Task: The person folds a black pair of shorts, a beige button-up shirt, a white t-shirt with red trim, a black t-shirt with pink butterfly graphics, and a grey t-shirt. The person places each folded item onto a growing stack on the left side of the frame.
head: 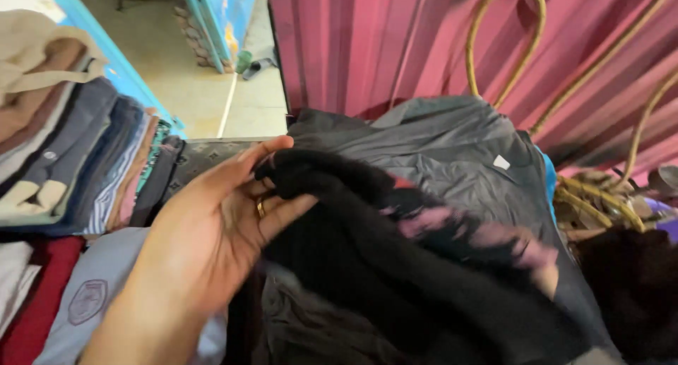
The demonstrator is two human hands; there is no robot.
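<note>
My left hand [212,238], a gold ring on one finger, grips a black fuzzy garment [395,280] at its upper left edge. The thumb lies along the top and the fingers are tucked under the fabric. The garment is blurred and shows pinkish patches [459,231] across its middle. A small skin-coloured patch [546,280] shows at its right edge. It may be my right hand, which is otherwise hidden by the cloth. Behind the black garment lies a dark grey shiny garment [438,146].
A stack of folded clothes [70,146] in beige, navy and stripes stands at the left. A pale blue garment with a badge [92,294] and red cloth [42,294] lie below it. A pink corrugated wall [367,40] and cane loops [522,47] are behind.
</note>
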